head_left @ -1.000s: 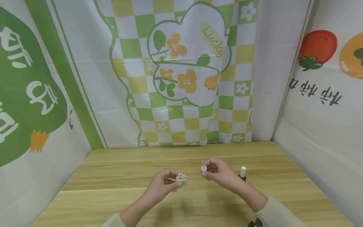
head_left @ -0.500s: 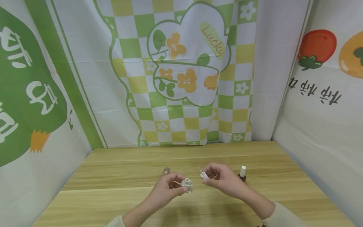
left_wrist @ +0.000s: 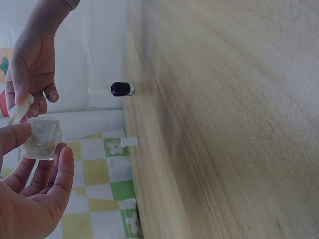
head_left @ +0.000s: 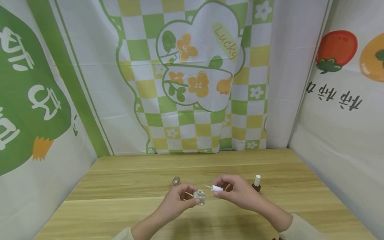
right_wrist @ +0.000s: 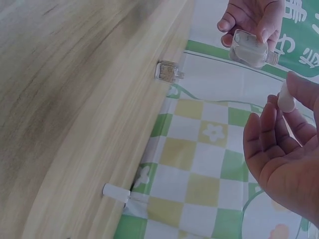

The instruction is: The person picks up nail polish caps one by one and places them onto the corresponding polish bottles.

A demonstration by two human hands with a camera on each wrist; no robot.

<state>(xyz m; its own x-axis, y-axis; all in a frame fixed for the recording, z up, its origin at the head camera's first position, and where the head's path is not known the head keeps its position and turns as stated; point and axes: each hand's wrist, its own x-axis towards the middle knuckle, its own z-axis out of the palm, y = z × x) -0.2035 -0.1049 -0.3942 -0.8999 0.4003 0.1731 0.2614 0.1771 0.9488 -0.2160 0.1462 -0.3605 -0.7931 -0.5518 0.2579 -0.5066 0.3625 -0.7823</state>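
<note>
My left hand (head_left: 179, 200) grips a small clear nail polish bottle (head_left: 199, 197) between thumb and fingers, its neck uncovered. In the left wrist view the glass bottle (left_wrist: 42, 138) looks pale inside. To the right, my right hand (head_left: 240, 192) pinches a white brush cap (head_left: 217, 189), with its thin brush (head_left: 207, 186) pointing left at the bottle's neck. Brush and neck are a short gap apart in the head view. Both hands are raised above the wooden table (head_left: 135, 176). In the right wrist view, the brush cap (right_wrist: 286, 98) is partly covered by the fingers.
A glittery bottle without a cap (head_left: 176, 180) stands behind my left hand. Beyond my right hand is a dark nail polish bottle (head_left: 256, 184) with a white cap. Another white cap (right_wrist: 116, 192) stands on the table toward the back. Printed cloths (head_left: 198, 133) hang around the table.
My left hand has shifted right and slightly nearer with the bottle, uncovering the glittery one. My right hand has turned the brush cap so the brush points left.
</note>
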